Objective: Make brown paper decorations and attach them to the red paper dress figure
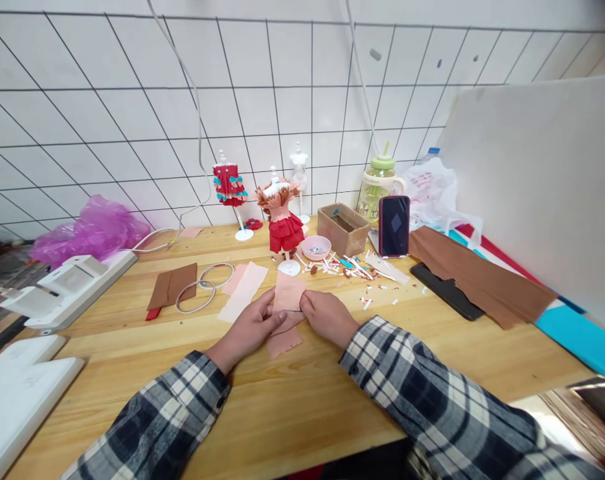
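Between my hands is a small salmon-pink sheet, like crepe paper or thin cloth. My left hand grips its left edge, thumb on top. At the right edge, the fingers of my right hand are pinched together on it. A thin dark line crosses the lower part near my right fingertips; whether it is a tool or a fold I cannot tell. Another pink piece lies just below on the table. Behind the sheet stands a mini dress form in a pink and red ruffled dress.
Left of my hands lie pale pink strips, two hoops and brown pieces. A pink bowl, a cardboard box, scattered scraps and a phone are behind on the right. A power strip borders the left.
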{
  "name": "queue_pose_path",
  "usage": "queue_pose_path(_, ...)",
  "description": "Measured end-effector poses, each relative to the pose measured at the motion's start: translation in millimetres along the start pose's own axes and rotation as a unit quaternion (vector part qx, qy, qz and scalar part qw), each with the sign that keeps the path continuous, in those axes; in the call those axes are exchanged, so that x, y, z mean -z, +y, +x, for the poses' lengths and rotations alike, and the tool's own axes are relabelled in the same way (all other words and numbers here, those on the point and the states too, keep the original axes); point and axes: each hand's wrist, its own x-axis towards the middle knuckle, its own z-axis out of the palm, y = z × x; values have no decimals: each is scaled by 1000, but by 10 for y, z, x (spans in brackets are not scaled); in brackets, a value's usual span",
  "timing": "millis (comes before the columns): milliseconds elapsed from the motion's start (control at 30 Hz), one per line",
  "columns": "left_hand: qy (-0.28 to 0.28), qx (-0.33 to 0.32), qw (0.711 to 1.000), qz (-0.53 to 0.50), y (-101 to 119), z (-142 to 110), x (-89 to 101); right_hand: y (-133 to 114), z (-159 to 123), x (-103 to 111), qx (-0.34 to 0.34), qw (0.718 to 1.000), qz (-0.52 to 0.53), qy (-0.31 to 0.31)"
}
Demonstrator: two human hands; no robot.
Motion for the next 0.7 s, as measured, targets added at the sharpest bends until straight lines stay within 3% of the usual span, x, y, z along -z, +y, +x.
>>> queue_pose_path(167, 6, 36, 998, 43, 76, 3, -23, 3, 3, -12, 1, 1000, -7, -1)
queue_pose_path(367, 29, 20, 996, 81, 143, 8, -53, -15, -9, -2, 8, 1000, -14, -4)
queue_pose_path(700, 19, 23, 994, 105, 50, 14, -12, -23, -9, 5, 16, 1000, -13, 3)
